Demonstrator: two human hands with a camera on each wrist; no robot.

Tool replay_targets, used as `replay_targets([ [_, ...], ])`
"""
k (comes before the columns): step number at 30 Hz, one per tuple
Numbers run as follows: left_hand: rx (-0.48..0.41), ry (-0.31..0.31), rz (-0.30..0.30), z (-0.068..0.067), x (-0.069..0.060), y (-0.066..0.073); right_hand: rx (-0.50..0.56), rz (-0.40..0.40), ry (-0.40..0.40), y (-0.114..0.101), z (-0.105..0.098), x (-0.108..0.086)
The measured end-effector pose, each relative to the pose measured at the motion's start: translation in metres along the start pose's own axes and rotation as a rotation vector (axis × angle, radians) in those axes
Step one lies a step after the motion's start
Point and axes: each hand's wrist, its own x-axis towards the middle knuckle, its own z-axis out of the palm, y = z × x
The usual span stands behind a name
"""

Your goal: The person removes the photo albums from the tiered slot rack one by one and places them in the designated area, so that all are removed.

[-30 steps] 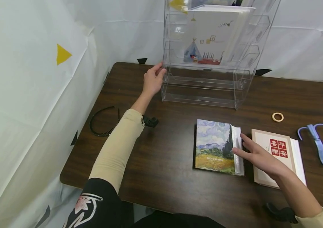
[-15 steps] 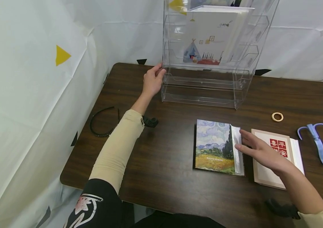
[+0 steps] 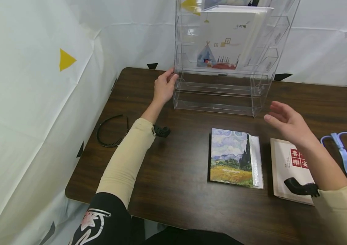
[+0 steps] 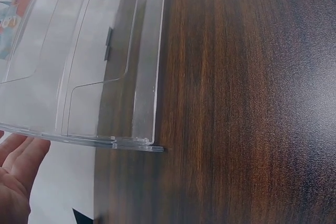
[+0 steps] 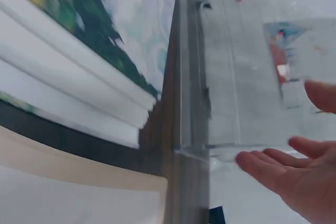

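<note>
A clear acrylic rack with tiers stands at the back of the table. My left hand touches the rack's left side with extended fingers; in the left wrist view its fingertips meet the outer side panel. My right hand hovers in the air just right of the rack, fingers loosely bent and holding nothing. Below it lie a photo album with a painted landscape cover and a beige album with red characters, partly covered by my right forearm. A white album with a tent drawing stands in the rack.
A blue bow-shaped object with a curled tail lies at the right. On the left is a thin black band, partly behind my left sleeve. White sheeting hangs behind and left of the table.
My right hand has moved away from over the albums, forward and right toward the rack's right side, now hiding the wooden ring. My left hand has stayed on the rack.
</note>
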Motion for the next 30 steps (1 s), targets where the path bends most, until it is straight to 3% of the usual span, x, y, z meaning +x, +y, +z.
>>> replay_targets([
  [6, -0.008, -0.002, 0.004, 0.0, -0.001, 0.0, -0.011, -0.048, 0.154, -0.001, -0.007, 0.037],
  [14, -0.036, -0.011, 0.009, 0.003, -0.003, 0.001, 0.049, -0.071, 0.188, 0.0, -0.012, 0.08],
  [22, -0.056, -0.011, 0.018, 0.0, -0.003, -0.002, -0.068, -0.007, 0.263, -0.006, -0.011, 0.099],
  [26, -0.079, -0.014, 0.007, -0.001, -0.003, -0.003, -0.075, 0.021, 0.249, -0.01, -0.011, 0.103],
  [30, -0.157, -0.039, -0.008, -0.002, -0.003, -0.004, -0.046, 0.037, 0.232, -0.01, -0.012, 0.104],
])
